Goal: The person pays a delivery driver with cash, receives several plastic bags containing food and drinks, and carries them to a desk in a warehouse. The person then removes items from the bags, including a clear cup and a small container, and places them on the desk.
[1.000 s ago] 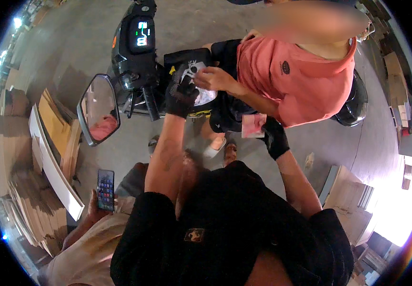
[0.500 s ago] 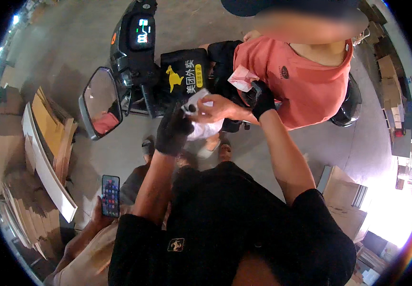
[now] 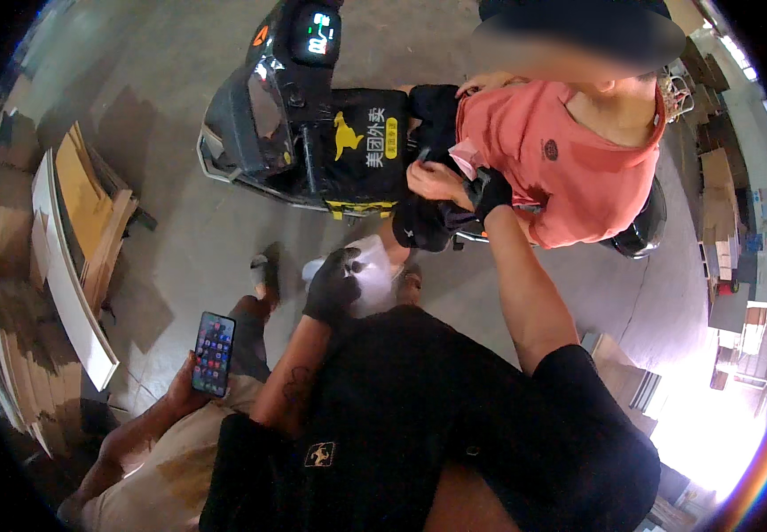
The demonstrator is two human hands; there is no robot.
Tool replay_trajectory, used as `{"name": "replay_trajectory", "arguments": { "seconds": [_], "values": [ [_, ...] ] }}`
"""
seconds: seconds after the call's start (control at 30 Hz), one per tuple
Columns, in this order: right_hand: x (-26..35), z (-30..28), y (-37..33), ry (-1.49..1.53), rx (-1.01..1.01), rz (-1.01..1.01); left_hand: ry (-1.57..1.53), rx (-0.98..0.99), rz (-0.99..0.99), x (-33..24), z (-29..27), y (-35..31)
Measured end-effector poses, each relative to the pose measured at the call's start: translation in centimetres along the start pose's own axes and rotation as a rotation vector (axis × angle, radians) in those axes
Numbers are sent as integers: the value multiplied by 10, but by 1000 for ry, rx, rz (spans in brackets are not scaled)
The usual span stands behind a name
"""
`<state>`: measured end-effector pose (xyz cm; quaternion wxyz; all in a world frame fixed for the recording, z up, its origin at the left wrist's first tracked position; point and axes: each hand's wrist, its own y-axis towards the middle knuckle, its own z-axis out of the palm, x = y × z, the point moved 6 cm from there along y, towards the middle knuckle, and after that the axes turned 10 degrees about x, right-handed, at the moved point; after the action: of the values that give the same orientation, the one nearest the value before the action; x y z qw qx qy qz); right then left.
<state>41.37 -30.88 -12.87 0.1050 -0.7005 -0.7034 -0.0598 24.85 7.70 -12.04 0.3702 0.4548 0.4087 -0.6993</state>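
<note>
Note [image 3: 463, 160], pinched in the right hand [image 3: 490, 191] beside the rider's hand [image 3: 436, 182], could slip to the floor [image 3: 170, 257] if pinched loosely; white bag [image 3: 374, 285], held in the left hand [image 3: 334, 284], could drop likewise.

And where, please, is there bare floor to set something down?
Bare floor shows between the leaning boards and the scooter. It is crowded around the left hand with its white item, and where the right hand, holding a pink note, is near the seated person's hand.
</note>
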Motion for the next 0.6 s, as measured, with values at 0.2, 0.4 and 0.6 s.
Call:
{"name": "replay_trajectory", "arguments": {
  "seconds": [0.2,0.4,0.6],
  "values": [
    [27,-20,-5,-126,-91,-44,-461,-37,-71,60,-34,-11],
    [-36,25,16,235,-232,32,-623,-285,-463,94,-64,-22],
    [-18,27,20,820,-204,125,-601,-295,-479,125,-92,-37]
  ]
}}
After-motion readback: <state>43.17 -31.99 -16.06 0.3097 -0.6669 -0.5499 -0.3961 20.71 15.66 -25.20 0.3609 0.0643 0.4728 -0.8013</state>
